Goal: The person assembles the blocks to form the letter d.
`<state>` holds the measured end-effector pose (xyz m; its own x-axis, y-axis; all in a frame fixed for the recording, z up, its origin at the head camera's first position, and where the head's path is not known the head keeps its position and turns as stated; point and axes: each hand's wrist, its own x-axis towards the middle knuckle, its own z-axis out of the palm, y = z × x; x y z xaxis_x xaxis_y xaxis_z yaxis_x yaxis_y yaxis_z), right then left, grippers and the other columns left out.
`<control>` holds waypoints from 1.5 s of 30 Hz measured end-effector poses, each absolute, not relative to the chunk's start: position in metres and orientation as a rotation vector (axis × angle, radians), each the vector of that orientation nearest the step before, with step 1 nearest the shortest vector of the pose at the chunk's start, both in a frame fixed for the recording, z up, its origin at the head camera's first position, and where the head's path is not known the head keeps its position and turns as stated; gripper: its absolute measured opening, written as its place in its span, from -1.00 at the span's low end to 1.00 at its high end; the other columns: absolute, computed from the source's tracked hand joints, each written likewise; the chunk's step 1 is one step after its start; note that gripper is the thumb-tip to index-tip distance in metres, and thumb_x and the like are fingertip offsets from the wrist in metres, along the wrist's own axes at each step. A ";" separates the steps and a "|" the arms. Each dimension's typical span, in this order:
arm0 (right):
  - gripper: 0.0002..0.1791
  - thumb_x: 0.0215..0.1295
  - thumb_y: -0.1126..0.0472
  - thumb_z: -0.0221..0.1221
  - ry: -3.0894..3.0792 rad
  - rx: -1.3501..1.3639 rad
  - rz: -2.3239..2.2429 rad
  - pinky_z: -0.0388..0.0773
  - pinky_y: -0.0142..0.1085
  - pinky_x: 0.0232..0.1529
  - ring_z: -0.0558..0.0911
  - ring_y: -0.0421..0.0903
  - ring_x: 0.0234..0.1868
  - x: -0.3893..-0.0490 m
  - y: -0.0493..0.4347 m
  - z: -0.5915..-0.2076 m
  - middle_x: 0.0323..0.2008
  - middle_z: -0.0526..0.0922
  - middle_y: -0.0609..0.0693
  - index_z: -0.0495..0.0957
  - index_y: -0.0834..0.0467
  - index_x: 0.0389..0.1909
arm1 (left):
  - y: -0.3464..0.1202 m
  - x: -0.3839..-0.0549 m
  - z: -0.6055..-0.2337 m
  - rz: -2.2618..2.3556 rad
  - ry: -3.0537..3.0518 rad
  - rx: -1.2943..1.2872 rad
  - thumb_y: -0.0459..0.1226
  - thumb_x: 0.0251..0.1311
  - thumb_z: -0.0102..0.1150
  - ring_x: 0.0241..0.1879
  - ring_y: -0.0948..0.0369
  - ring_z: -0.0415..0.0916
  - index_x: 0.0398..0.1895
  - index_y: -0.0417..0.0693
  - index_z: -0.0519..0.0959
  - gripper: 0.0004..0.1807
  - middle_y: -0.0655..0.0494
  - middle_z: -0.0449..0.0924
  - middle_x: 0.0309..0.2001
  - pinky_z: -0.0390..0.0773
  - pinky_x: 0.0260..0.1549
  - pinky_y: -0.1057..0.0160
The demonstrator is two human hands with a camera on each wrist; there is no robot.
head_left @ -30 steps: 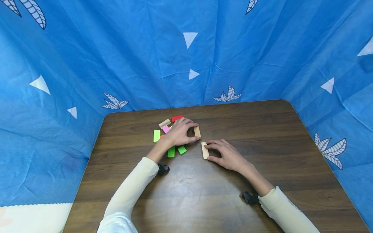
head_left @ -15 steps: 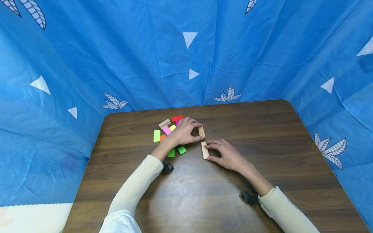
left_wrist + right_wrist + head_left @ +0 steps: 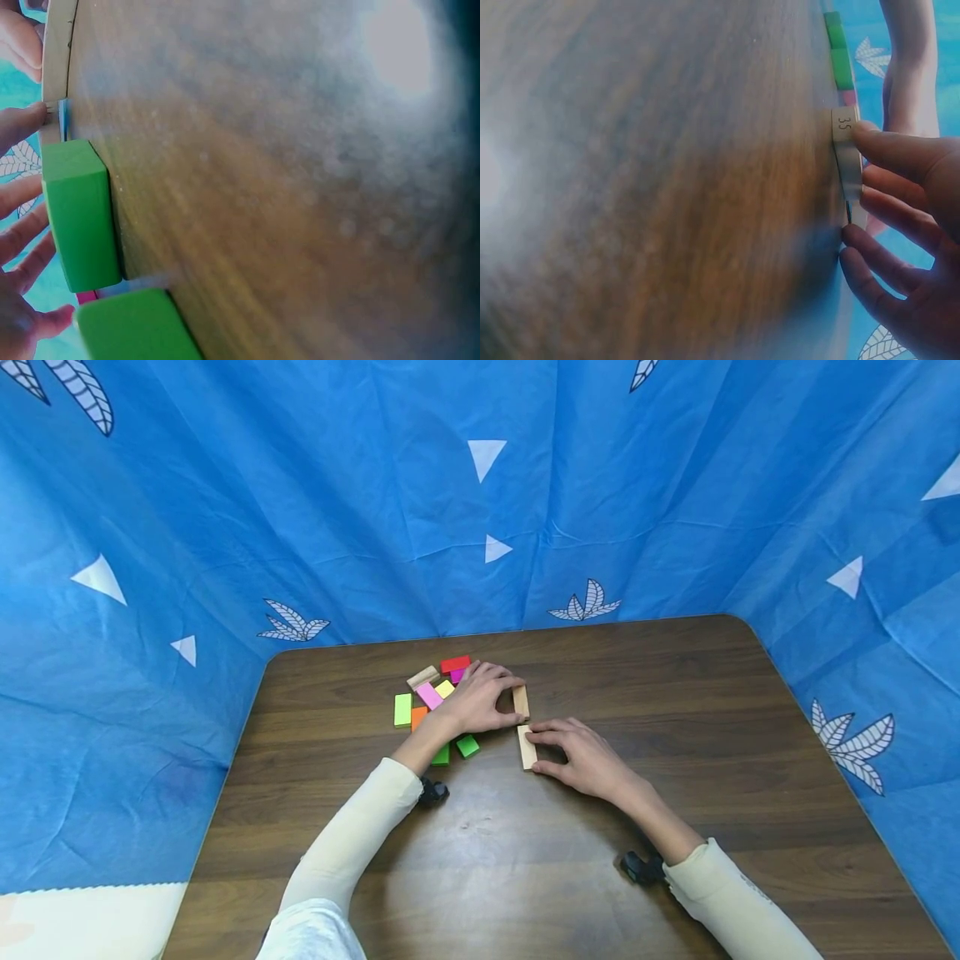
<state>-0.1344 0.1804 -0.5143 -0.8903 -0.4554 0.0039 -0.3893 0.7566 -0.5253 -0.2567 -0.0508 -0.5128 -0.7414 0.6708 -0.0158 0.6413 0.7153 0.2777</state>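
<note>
In the head view, my left hand (image 3: 480,700) pinches a tan wooden block (image 3: 521,702) between thumb and fingers, one at each end. Just nearer, my right hand (image 3: 581,756) holds a paler wooden block (image 3: 527,748) the same way, thumb at the near end and fingers at the far end. Both blocks lie flat on the table, almost end to end; whether they touch is hard to tell. The right wrist view shows "35" printed on the end of the paler wooden block (image 3: 844,124), against the thumb.
Left of and partly beneath the left hand lie loose blocks: red (image 3: 455,664), magenta (image 3: 457,677), pink (image 3: 430,696), yellow (image 3: 445,689), orange (image 3: 418,717), lime (image 3: 402,710), green (image 3: 468,746) and another wooden one (image 3: 423,677). A blue curtain (image 3: 420,527) surrounds the brown table (image 3: 675,693).
My left hand has slid the tan wooden block to the right, to just beyond the far end of the paler block. My right hand has stayed in place on its block.
</note>
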 end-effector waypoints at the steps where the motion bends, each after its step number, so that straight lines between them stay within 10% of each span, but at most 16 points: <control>1: -0.42 0.40 -0.08 0.44 2.827 -0.683 -0.804 0.53 0.17 0.42 0.59 0.07 0.42 -0.134 0.180 -0.514 0.41 0.65 -0.05 0.66 0.00 0.37 | -0.051 -0.256 -0.513 0.387 2.800 1.072 0.23 0.35 0.32 0.52 0.00 0.34 0.47 0.17 0.57 -0.29 0.05 0.57 0.39 0.04 0.67 -0.33; 45: -0.40 0.41 -0.08 0.42 2.811 -0.660 -0.817 0.50 0.19 0.44 0.56 0.07 0.44 -0.135 0.179 -0.515 0.44 0.62 -0.07 0.64 0.00 0.40 | -0.049 -0.254 -0.513 0.413 2.806 1.073 0.16 0.38 0.38 0.45 0.04 0.41 0.36 0.21 0.67 -0.44 0.17 0.64 0.30 0.10 0.65 -0.32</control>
<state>-0.1354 0.1793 -0.5154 -0.8939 -0.4482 -0.0125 -0.3716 0.7562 -0.5386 -0.2544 -0.0487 -0.5129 -0.7444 0.6677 -0.0046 0.6382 0.7134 0.2894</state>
